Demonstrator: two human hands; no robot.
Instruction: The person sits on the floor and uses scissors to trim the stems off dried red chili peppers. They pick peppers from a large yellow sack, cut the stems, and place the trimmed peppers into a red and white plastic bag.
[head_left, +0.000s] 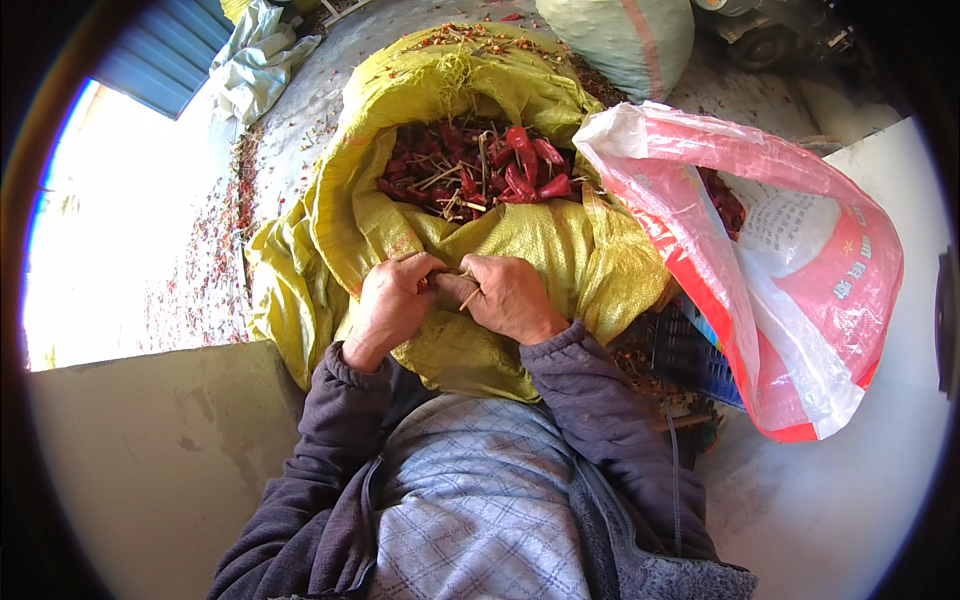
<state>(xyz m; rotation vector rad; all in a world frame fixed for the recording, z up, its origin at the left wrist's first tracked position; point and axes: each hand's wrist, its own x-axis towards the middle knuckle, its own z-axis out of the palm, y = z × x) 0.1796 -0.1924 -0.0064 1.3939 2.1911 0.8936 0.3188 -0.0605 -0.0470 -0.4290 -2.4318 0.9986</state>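
A yellow woven sack (480, 225) lies open in front of me, with dried red chili peppers (525, 165) and pale stems inside. Over its near side my two hands almost touch. My left hand (397, 300) is closed on a red chili pepper (424, 283), of which only a bit shows between the fingers. My right hand (510, 296) pinches thin dry stems (469, 289) between thumb and fingers. Most of the pepper is hidden by the fingers.
At the right a pink and white woven bag (750, 300) stands open with chili peppers inside, above a blue plastic crate (694, 360). A full pale green sack (622, 45) stands behind. A crumpled white sack (255, 60) lies back left. Stems and bits litter the concrete floor (300, 112).
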